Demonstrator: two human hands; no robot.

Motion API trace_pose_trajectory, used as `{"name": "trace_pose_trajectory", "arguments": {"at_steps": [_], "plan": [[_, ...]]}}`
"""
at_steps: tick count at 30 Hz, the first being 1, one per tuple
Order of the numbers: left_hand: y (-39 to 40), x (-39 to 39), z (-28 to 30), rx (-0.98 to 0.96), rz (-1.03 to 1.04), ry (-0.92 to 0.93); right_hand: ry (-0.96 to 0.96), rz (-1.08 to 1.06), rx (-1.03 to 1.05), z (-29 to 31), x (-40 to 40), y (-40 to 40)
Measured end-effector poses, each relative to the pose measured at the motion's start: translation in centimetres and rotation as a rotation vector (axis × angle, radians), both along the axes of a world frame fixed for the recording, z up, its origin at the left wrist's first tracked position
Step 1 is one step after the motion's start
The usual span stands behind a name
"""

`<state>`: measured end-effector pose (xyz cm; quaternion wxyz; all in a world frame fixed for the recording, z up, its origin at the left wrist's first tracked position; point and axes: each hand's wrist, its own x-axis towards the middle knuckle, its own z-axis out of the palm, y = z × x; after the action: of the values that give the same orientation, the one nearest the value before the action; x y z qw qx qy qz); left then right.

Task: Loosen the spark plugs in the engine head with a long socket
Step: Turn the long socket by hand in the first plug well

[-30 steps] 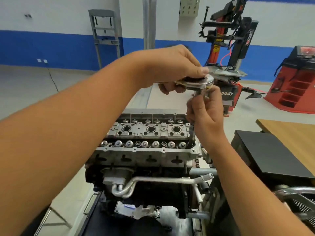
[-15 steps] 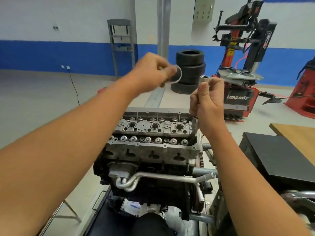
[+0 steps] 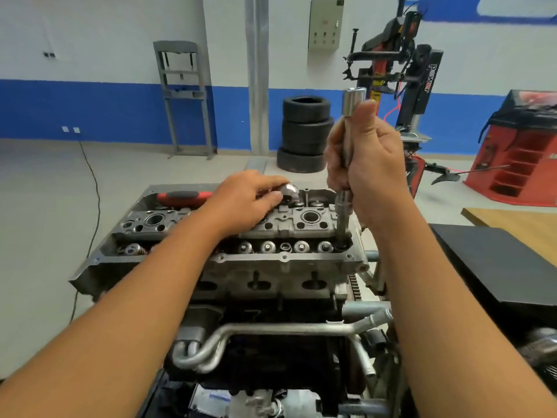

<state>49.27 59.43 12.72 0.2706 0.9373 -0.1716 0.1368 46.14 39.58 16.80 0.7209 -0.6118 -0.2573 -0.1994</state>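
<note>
At centre right, the right hand (image 3: pixel 366 164) clamps the socket (image 3: pixel 346 176) upright in the head's (image 3: pixel 286 260) well, likely to keep it seated, while the left hand (image 3: pixel 250 197) grips the ratchet (image 3: pixel 287 190)

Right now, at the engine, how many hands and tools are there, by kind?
Hands: 2, the left hand and the right hand
Ratchet: 1
Socket: 1
Total: 4

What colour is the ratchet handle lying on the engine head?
Red and black ratchet handle, head view.
</note>
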Motion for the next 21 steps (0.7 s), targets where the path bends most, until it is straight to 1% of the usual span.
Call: {"name": "trace_pose_trajectory", "arguments": {"at_steps": [4,6,7,9,10,11,12,13,14,17,19,21], "plan": [[-0.3,-2.9,-0.3,0.117,-0.013,0.089,-0.100,-0.109,-0.009,-2.7,0.0,-0.1],[-0.7,-4.0,-0.8,0.133,-0.013,0.069,-0.154,-0.135,0.022,-3.8,0.1,-0.2],[-1.1,-4.3,-0.7,0.091,-0.007,0.031,-0.160,-0.147,0.050,-4.1,0.1,-0.4],[-2.4,-4.7,0.1,-0.110,0.001,-0.152,-0.159,-0.182,0.071,-4.2,0.1,-1.0],[-3.4,-4.7,0.5,-0.282,-0.009,-0.267,-0.157,-0.202,0.049,-4.2,0.1,-1.4],[-4.4,-4.8,1.0,-0.484,-0.043,-0.341,-0.149,-0.216,0.018,-4.2,-0.2,-1.9],[-5.5,-5.0,1.2,-0.665,-0.102,-0.346,-0.137,-0.229,-0.015,-4.1,-0.4,-2.2],[-6.5,-5.2,1.2,-0.771,-0.156,-0.305,-0.131,-0.239,-0.042,-3.9,-0.6,-2.4],[-7.5,-5.3,1.1,-0.783,-0.201,-0.247,-0.134,-0.250,-0.063,-3.9,-0.6,-2.5],[-9.5,-5.2,0.1,-0.647,-0.336,-0.095,-0.150,-0.316,-0.092,-3.8,-0.4,-2.0],[-9.8,-4.7,-0.3,-0.671,-0.394,-0.048,-0.126,-0.311,-0.084,-3.9,-0.3,-1.6],[-9.4,-4.5,-0.6,-0.691,-0.445,-0.039,-0.117,-0.289,-0.066,-3.9,-0.4,-1.6]]}}
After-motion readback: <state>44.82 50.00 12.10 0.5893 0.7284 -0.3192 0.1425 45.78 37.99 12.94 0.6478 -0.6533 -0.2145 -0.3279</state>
